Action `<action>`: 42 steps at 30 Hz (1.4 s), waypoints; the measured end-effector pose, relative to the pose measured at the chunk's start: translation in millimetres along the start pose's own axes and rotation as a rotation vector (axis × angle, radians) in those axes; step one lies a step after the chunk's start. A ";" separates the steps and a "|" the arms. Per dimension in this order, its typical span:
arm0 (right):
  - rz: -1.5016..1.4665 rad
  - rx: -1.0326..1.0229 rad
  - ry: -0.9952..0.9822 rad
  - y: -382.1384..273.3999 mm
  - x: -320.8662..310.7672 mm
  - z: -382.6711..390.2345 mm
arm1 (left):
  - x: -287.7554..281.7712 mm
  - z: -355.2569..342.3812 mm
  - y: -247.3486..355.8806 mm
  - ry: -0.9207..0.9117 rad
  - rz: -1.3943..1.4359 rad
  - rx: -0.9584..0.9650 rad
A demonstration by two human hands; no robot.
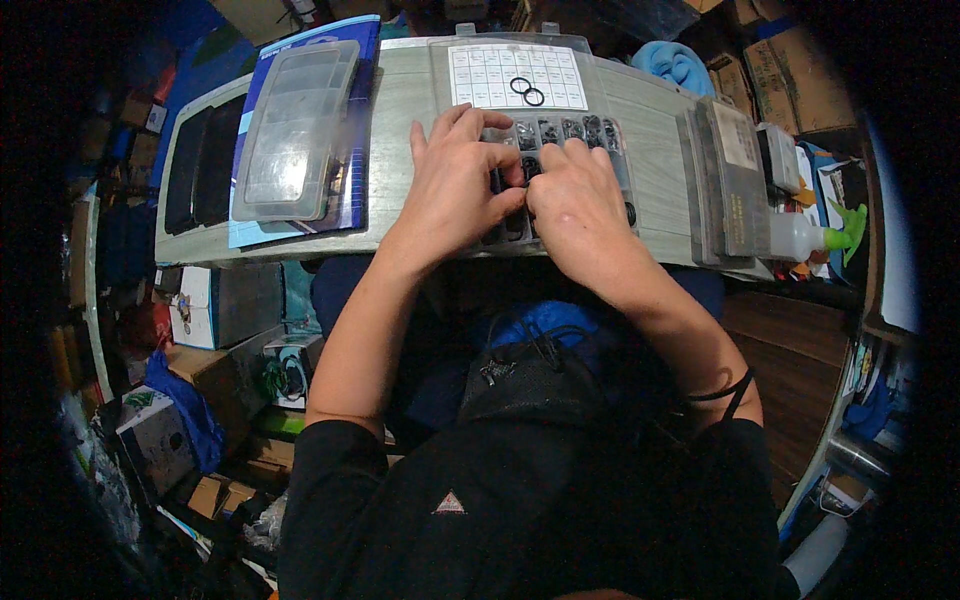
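An organizer case [625,165] of clear plastic stands on the table before me, its compartments holding small black rings. Its lid [600,95] is tipped back, with a printed chart [475,75] on it. Two black rubber rings [535,97] overlap on the chart. Over the case's left part is my left hand [455,175], thumb and index finger pinched together. My right hand [580,200] is closed against those fingertips, above the middle compartments. Whatever the fingers grip is too small or too hidden to make out. Both hands cover much of the case.
On the left, an empty clear divided box [295,130] lies on a blue package [362,100], beside dark flat panels [205,165]. More plastic cases [730,175] stand at the right edge, near a spray bottle with a green trigger [845,235]. A blue cloth [670,68] sits behind.
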State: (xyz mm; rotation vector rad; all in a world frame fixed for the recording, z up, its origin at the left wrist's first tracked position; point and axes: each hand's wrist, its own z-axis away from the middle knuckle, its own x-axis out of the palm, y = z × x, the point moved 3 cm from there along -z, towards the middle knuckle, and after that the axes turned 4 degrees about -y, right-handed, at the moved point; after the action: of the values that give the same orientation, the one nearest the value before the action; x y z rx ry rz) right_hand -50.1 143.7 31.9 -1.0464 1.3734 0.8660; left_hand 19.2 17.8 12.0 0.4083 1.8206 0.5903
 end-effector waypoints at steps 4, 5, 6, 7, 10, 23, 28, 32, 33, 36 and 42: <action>-0.011 -0.012 -0.086 4.7 0.6 2.4 | 0.4 -0.3 -0.3 -0.007 0.015 -0.002; -0.034 -0.016 -0.086 6.3 1.0 2.7 | 0.4 -0.2 -0.3 -0.001 0.023 0.002; -0.057 -0.019 -0.086 8.1 1.8 2.6 | 0.8 0.0 -0.4 -0.003 0.016 -0.002; -0.079 -0.022 -0.085 10.3 2.5 3.1 | 1.0 -0.1 -0.1 0.003 0.003 0.006; -0.151 -0.031 -0.112 16.9 5.5 5.0 | 1.6 -1.7 -0.5 -0.006 0.005 -0.001; -0.372 -0.010 -0.031 20.3 -0.3 13.2 | 0.6 -1.7 2.3 -0.013 0.014 0.012; -0.407 -0.016 0.046 11.5 0.9 20.0 | -0.5 -0.2 5.0 0.002 -0.035 0.020; -0.519 0.010 0.037 9.5 1.1 26.1 | -0.1 0.3 6.2 0.007 -0.024 0.021; -0.548 0.007 0.037 9.7 1.0 26.7 | 0.3 0.0 6.3 0.006 -0.025 0.023; -0.592 -0.011 0.060 11.7 -0.1 26.9 | 0.8 -0.2 4.6 -0.003 -0.013 0.018; -0.623 -0.027 0.063 15.4 -3.8 29.7 | -0.3 -1.4 1.5 -0.003 0.019 0.011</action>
State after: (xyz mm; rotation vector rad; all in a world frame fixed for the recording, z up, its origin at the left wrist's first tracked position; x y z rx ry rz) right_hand -54.8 177.1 32.1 -1.4241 0.9903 0.3904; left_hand 18.0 18.6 13.4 0.4335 1.8197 0.5927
